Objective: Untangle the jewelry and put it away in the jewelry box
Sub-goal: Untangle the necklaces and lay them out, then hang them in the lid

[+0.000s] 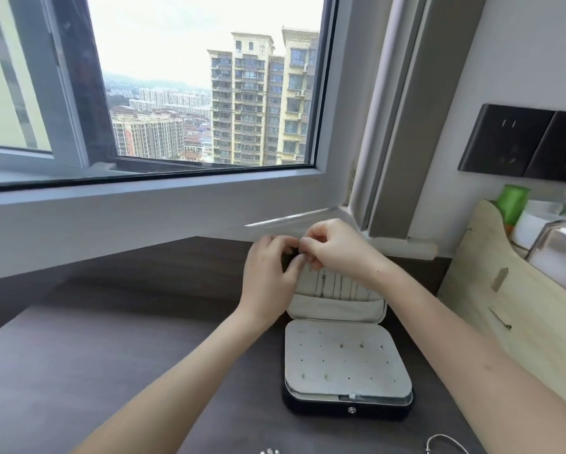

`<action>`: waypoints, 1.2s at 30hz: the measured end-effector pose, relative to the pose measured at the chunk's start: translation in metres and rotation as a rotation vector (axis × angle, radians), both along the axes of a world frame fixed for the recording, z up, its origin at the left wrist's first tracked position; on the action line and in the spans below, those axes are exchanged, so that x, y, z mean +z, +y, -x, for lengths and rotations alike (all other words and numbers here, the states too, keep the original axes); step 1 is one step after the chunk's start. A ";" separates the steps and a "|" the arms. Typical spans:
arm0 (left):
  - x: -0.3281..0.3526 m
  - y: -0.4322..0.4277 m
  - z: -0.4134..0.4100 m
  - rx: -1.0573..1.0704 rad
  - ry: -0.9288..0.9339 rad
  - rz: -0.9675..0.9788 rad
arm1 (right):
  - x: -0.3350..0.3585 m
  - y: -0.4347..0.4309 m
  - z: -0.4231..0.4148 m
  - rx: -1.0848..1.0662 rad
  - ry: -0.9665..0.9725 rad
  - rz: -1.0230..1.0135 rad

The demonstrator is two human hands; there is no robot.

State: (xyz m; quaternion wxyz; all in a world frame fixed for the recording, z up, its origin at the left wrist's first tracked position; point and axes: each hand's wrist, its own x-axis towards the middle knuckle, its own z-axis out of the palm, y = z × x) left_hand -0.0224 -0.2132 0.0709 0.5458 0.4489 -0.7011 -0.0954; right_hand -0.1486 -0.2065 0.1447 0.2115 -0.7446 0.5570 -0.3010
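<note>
A black jewelry box (347, 409) lies open on the dark desk, its pale earring panel (345, 365) studded with a few small earrings. Its upright lid (337, 308) has a cream lining where several thin chains (334, 285) hang side by side. Both hands meet at the lid's top edge. My left hand (270, 273) grips the lid's upper left corner, fingers curled. My right hand (337, 247) pinches something tiny at the top of the lid, seemingly a chain's end; the item itself is hidden by the fingers.
A silver bangle (448, 444) and small silver pieces (270, 451) lie at the desk's near edge. A wooden organiser (491, 290) with a green bottle (512, 201) and clear containers stands at right. Window sill and wall sockets (520, 142) are behind.
</note>
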 end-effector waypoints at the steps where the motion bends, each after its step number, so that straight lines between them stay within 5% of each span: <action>1: 0.001 -0.002 0.000 -0.004 0.000 -0.009 | -0.001 0.001 0.002 0.003 -0.003 -0.003; 14: 0.013 -0.011 -0.010 -0.259 0.014 -0.258 | -0.001 0.013 0.018 0.056 -0.058 -0.065; 21: 0.008 -0.012 -0.007 -0.083 0.085 -0.219 | -0.024 0.013 0.019 -0.173 -0.111 0.083; 24: 0.001 -0.012 -0.001 0.050 -0.029 -0.090 | -0.041 0.015 0.016 -0.283 0.048 0.176; 29: -0.004 -0.009 0.006 0.254 -0.155 0.175 | -0.065 0.008 0.002 -0.434 0.008 0.315; 36: -0.007 -0.011 0.010 0.399 -0.330 0.197 | -0.075 -0.001 -0.016 -0.620 -0.106 0.342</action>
